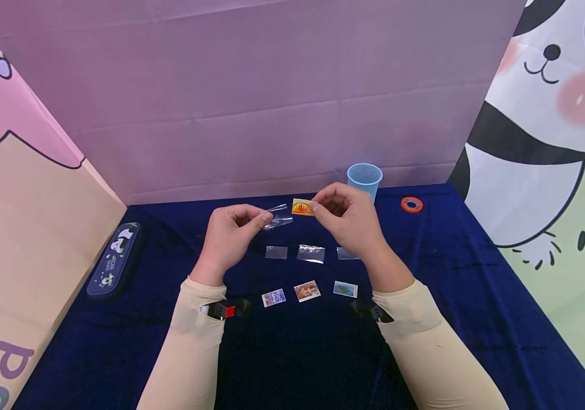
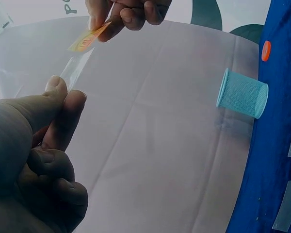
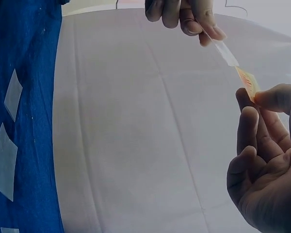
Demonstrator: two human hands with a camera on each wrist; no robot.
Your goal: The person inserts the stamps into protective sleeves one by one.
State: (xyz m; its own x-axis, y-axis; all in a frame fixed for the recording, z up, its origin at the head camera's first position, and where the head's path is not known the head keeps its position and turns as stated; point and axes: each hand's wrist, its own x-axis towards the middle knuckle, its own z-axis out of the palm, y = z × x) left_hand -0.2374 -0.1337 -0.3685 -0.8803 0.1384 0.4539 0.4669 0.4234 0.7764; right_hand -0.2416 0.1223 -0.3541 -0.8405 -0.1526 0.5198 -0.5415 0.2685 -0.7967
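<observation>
"What are you seeing?"

"I see the right hand (image 1: 350,221), thumb and finger pinched on one end of a yellow stamp (image 1: 301,207) held up above the dark-blue cloth (image 1: 292,356). The left hand (image 1: 226,239) pinches a clear pouch (image 1: 281,220) just beside it, thumb against finger."

"Stamp and pouch touching?"

"Their edges nearly meet, but I can't tell from my feeds whether they touch, or whether the pouch's mouth is parted."

"So what worries you?"

"If that mouth is closed, the stamp's corner could catch on the film and bend. The right hand grips only one end, so a sideways push could crease it. Too hard a squeeze from the left could press the film's layers together."

"And on the cloth?"

"Three more pouches (image 1: 311,254) lie in a row, with three stamps (image 1: 307,291) in another row nearer the person. They look light, so I'd worry about a low wrist brushing them out of line."
</observation>
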